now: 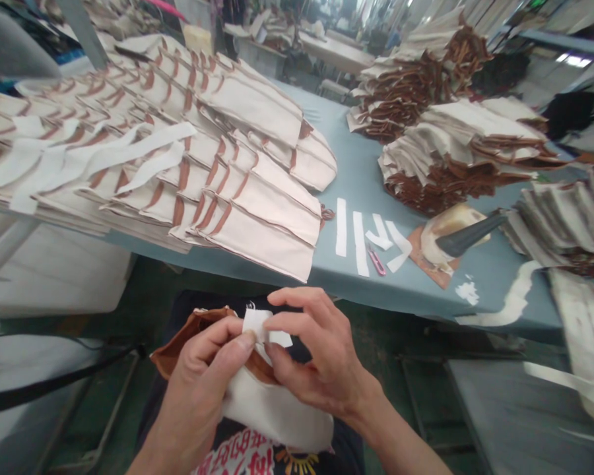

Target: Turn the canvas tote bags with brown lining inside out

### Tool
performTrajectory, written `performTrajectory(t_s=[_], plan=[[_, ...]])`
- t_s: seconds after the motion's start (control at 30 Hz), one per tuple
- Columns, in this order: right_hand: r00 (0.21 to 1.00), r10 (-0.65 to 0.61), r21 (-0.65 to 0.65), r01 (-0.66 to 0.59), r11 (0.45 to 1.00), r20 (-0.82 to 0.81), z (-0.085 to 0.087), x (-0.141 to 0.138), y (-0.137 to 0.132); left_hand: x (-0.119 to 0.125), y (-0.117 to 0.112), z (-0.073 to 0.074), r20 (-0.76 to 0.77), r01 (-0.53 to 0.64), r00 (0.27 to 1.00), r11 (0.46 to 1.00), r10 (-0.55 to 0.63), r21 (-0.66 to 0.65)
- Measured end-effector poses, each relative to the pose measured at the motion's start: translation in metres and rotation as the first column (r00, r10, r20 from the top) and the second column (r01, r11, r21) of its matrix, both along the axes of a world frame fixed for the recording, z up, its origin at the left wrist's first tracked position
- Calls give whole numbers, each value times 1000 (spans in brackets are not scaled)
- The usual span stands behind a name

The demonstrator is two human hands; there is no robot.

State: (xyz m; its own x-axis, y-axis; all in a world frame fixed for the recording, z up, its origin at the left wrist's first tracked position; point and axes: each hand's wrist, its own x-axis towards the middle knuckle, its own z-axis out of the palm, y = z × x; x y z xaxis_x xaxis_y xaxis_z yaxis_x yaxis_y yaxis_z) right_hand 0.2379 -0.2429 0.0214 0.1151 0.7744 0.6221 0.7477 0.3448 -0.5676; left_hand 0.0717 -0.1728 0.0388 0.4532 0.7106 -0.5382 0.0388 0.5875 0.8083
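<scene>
While your left hand pinches the white strip against the fabric piece, probably steadying it, your right hand touches it, grip unclear. Loose strips lie nearby, presumably for reach.

Lower centre: pouch, matt cream cloth; lining, brown, matt; white strip, paper-like. Counter smooth, matt. Right of centre: pink tool, plastic-looking.

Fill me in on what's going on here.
A person's left hand pinches a white strip at the brown edge of a cream fabric piece, and their right hand has its fingers at the strip too. On the blue table, more white strips lie near a pink tool, between overlapping cream pieces and fabric stacks.
</scene>
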Motion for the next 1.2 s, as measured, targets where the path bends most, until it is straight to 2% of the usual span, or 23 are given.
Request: performTrajectory(t_s=[0.1,0.23,0.33,0.43,0.5,0.6,0.67,0.73,0.83,0.93,1.07,1.2], plan=[[996,-18,25,16,1000,90,0,-3,2,4,0,1,-12,-20,1000,998,21,56],[996,-36,19,35,999,78,-6,-7,4,2,-1,-3,-79,20,997,977,-3,214],[1000,-30,5,30,1000,-10,-9,-11,3,-4,-3,-9,-106,81,993,950,-51,302],[968,-48,-76,30,997,-245,-9,-16,0,-10,-6,-12,-114,142,987,945,-113,293],[873,-90,-192,-5,981,-479,-9,-20,-2,-12,-8,-10,-131,180,980,941,-147,287],[627,-197,-335,-109,936,-754,-9,-24,-3,-10,-10,-4,-158,216,972,923,-173,320],[489,-269,-381,-144,913,-830,-11,-26,-2,-8,-14,0,-158,207,974,930,-165,305],[413,-313,-404,-152,902,-855,-17,-27,0,-9,-19,1,-146,173,979,953,-140,248],[324,-343,-414,-180,892,-882,-31,-30,3,-16,-23,-5,-154,136,982,978,-111,161],[243,-384,-437,-232,869,-891,-46,-35,3,-29,-22,-18,-212,139,971,981,-109,134],[220,-412,-461,-268,846,-884,-60,-45,1,-42,-20,-33,-295,187,944,976,-146,114],[241,-424,-482,-302,822,-873,-65,-49,-1,-43,-22,-34,-349,241,923,951,-163,195]])
